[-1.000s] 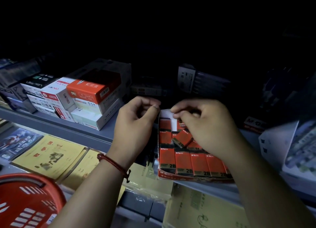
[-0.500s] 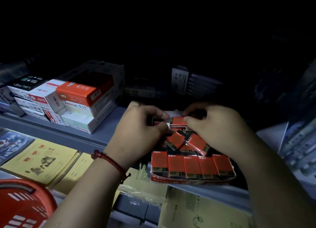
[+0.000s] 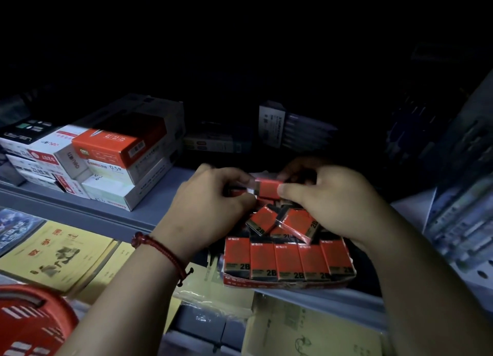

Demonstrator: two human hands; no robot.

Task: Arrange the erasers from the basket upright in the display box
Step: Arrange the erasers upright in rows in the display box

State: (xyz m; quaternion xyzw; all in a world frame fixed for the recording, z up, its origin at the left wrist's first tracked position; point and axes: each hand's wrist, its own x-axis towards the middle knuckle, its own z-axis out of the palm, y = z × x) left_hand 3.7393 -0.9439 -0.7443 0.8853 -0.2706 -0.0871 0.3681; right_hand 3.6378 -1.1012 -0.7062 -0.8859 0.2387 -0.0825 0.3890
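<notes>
Just right of the frame's centre, both hands meet over the back of the display box (image 3: 289,283), which sits at the front edge of a grey shelf (image 3: 112,215). The left hand (image 3: 213,198), fingers curled, pinches the pale left end of a red eraser (image 3: 268,188). The right hand (image 3: 330,206) grips the other end between thumb and curled fingers, so the eraser lies level between them, held above the box. Something red shows under the left fingers too, but what it is cannot be told. Along the near side of the box a front row of erasers (image 3: 288,259) stands upright, side by side and touching, each marked 2B. Behind that row, below the hands, a few loose erasers (image 3: 262,222) lie tilted and overlapping – not upright. A red cord bracelet (image 3: 160,249) circles the left wrist. The rim of the red basket (image 3: 29,326) shows in the lower left corner, well apart from the box. In the upper left, stacked boxes (image 3: 114,152) in red, white and black sit on the same shelf, and yellow booklets (image 3: 53,254) lie on the level below – the upper half of the frame is too dark to read.
</notes>
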